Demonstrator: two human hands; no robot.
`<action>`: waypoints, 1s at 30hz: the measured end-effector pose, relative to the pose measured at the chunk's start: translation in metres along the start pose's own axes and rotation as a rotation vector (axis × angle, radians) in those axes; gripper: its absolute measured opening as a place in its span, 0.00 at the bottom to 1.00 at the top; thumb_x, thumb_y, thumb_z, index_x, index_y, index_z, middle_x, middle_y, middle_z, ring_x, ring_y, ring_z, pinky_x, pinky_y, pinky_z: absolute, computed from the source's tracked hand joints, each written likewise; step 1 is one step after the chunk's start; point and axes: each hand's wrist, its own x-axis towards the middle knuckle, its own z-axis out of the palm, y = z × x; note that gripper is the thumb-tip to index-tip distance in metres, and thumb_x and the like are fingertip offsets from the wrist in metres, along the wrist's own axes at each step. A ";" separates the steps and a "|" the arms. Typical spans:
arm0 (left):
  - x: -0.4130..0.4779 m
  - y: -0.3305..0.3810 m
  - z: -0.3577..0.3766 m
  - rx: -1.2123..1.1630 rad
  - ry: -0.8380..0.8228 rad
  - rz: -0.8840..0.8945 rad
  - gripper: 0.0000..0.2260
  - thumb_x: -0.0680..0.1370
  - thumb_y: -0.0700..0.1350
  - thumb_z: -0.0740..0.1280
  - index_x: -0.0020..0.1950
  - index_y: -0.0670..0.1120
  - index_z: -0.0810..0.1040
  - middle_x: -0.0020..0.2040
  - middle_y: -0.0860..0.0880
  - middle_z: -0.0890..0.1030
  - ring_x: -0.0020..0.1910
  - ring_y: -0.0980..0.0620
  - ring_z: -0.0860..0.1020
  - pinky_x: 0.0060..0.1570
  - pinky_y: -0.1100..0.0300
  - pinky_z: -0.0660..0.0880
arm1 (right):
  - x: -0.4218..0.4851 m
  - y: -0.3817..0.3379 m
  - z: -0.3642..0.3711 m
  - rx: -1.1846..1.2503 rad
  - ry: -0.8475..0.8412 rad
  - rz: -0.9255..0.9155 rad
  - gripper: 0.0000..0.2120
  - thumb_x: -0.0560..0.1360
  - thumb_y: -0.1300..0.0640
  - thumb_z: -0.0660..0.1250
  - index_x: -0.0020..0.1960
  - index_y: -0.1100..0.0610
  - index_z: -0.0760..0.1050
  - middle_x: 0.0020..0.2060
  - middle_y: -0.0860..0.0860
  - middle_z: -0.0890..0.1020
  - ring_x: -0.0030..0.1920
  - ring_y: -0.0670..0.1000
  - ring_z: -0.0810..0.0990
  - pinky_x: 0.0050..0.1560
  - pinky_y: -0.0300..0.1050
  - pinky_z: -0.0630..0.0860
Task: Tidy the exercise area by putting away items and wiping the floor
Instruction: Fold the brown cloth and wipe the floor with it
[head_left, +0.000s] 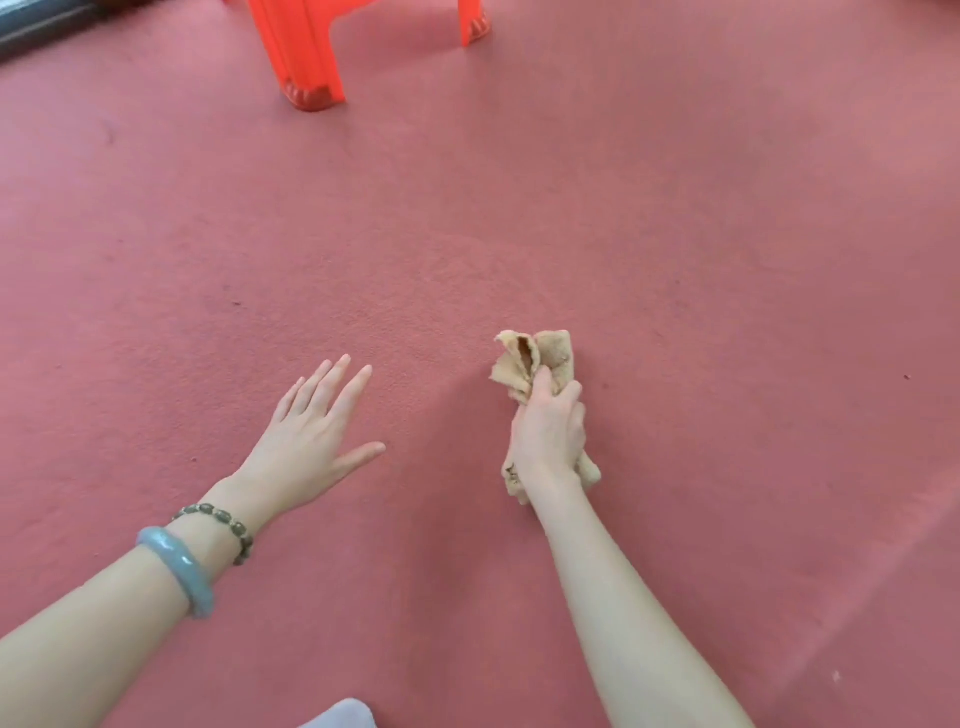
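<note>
Two hands reach over the red floor (519, 208). Right hand (548, 436) grips a bunched tan rag (535, 358), its length running away from the wrist, frayed end forward. Left hand (306, 441), beside it, is spread flat, holding nothing.

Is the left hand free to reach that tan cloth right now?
Probably yes. The left hand is open and holds nothing, and only bare red floor lies between it and the cloth, though the right hand grips the cloth's middle.

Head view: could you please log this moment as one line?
phase: wiping | right hand: grips tan cloth | left hand: open, fingers spread | surface: red floor
</note>
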 end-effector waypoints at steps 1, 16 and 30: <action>0.001 -0.003 -0.008 0.013 0.004 -0.003 0.37 0.76 0.62 0.58 0.78 0.51 0.44 0.78 0.47 0.44 0.77 0.49 0.42 0.73 0.54 0.39 | 0.000 -0.016 0.005 -0.008 -0.042 -0.080 0.21 0.79 0.61 0.57 0.71 0.54 0.62 0.59 0.60 0.68 0.54 0.62 0.72 0.50 0.53 0.71; 0.114 -0.037 -0.095 0.467 -0.001 0.409 0.38 0.73 0.60 0.64 0.76 0.43 0.56 0.75 0.38 0.60 0.74 0.39 0.59 0.71 0.45 0.56 | 0.079 0.158 -0.091 -0.076 0.219 0.345 0.12 0.78 0.59 0.55 0.61 0.60 0.65 0.52 0.66 0.69 0.52 0.69 0.72 0.50 0.58 0.70; 0.155 -0.090 -0.054 0.191 -0.097 0.253 0.43 0.73 0.61 0.66 0.78 0.44 0.46 0.78 0.45 0.48 0.77 0.45 0.47 0.74 0.48 0.45 | 0.059 -0.166 0.033 0.039 -0.162 -0.239 0.20 0.78 0.63 0.52 0.69 0.55 0.63 0.60 0.62 0.68 0.56 0.63 0.72 0.53 0.56 0.71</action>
